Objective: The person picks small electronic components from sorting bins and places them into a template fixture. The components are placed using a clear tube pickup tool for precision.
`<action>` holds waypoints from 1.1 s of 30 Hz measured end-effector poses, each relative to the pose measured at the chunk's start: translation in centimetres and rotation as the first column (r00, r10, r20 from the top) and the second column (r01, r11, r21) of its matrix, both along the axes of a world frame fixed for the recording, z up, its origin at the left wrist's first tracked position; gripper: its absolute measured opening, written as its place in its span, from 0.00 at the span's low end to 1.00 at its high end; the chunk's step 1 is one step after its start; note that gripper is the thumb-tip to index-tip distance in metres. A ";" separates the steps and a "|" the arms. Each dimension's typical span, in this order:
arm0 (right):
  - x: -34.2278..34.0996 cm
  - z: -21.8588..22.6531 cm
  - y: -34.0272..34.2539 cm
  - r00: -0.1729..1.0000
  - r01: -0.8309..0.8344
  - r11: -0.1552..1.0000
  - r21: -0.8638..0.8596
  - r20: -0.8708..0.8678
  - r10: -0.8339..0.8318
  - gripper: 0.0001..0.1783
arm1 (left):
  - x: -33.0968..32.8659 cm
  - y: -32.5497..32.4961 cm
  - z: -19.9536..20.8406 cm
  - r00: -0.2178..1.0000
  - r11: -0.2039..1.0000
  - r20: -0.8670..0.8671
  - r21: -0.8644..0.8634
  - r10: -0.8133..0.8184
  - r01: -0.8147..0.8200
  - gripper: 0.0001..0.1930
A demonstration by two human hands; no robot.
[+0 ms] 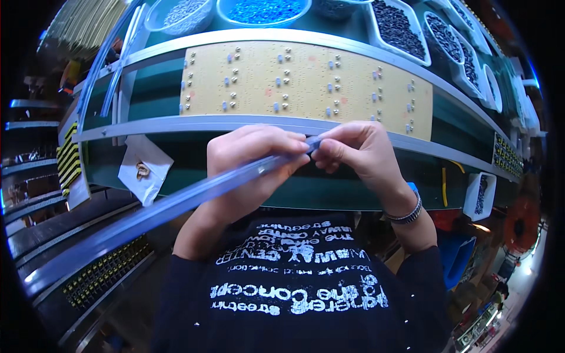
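A long translucent plastic tube [159, 217] slants from the lower left up to the middle of the view. My left hand [250, 162] is wrapped around it near its upper end. At that end, the thumb and fingers of my right hand [365, 147] are pinched together; whether they grip the tube's tip or a small part at it cannot be made out. Just beyond both hands lies a tan circuit board [309, 88] between two metal rails, with the near rail [188, 125] running behind my fingers. Rows of small blue parts and paired silvery parts stand on the board.
Along the back stand a bowl [265, 25] of blue parts, a bowl [176, 29] of pale parts and a white tray [403, 56] of dark parts. White paper [138, 182] lies left. A yellow-handled tool [444, 188] and a small white bin [471, 206] sit right.
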State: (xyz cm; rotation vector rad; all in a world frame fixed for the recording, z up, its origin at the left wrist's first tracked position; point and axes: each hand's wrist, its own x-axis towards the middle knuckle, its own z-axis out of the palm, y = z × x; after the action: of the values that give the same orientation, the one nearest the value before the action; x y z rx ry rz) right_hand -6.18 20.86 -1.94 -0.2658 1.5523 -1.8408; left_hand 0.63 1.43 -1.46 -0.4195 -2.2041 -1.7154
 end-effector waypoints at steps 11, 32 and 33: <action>1.1 3.2 3.2 0.536 0.258 0.912 0.320 -0.833 0.140 0.05 | -1.8 3.8 -4.2 0.975 0.888 -0.130 0.404 -0.182 0.219 0.11; -9.7 -0.2 12.6 0.059 0.682 0.659 0.318 -0.921 0.384 0.05 | -4.1 6.0 -3.7 0.995 0.852 -0.011 0.516 -0.095 0.087 0.12; -9.6 -0.1 12.5 0.086 0.680 0.640 0.358 -0.906 0.416 0.05 | -4.1 6.0 -3.8 0.995 0.847 -0.009 0.524 -0.098 0.088 0.12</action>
State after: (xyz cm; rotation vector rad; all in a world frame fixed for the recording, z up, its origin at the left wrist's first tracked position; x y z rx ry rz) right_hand -15.78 33.39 -2.04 -1.2072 3.3241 -0.5830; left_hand -3.51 7.45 -5.25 -0.3721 -1.6380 -2.2770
